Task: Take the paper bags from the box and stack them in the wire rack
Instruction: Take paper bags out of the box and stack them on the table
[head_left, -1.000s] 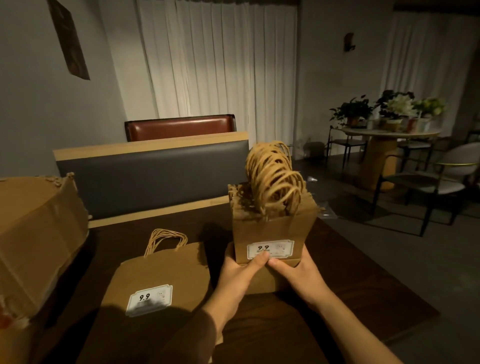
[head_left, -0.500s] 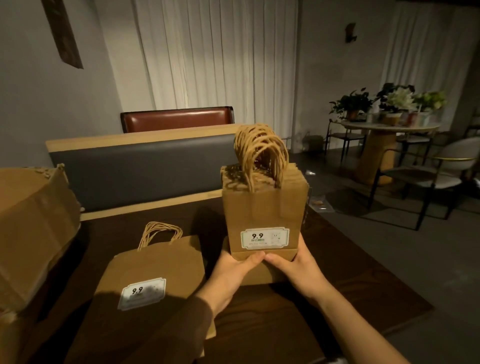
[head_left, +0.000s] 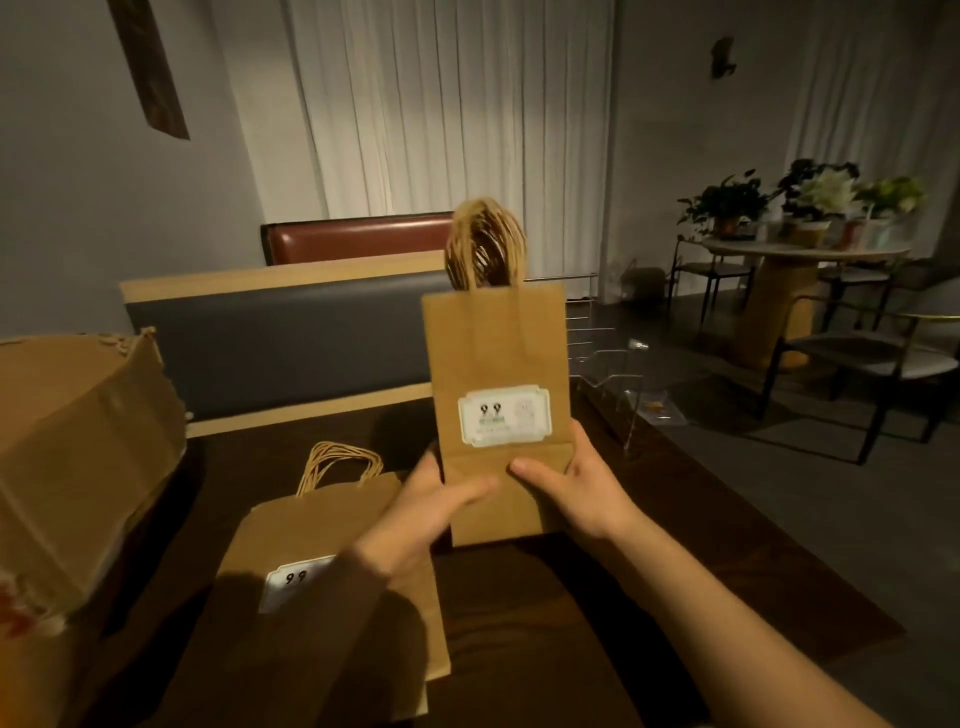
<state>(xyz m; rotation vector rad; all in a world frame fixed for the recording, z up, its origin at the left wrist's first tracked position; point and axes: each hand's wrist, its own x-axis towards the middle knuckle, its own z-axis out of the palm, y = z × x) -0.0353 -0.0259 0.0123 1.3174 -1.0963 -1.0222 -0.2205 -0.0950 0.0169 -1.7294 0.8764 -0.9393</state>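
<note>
Standing upright above the table (head_left: 675, 545), the bag bundle (head_left: 496, 364) is pinched at its base between the left hand (head_left: 431, 499) and right hand (head_left: 582, 483), thumbs in front. More bags (head_left: 311, 545) lie left of it, the box (head_left: 67, 457) farther left, the rack (head_left: 605, 374) right.

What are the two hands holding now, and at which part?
Both the left hand and the right hand hold an upright bundle of paper bags at its folded bottom end, one hand on each side.
</note>
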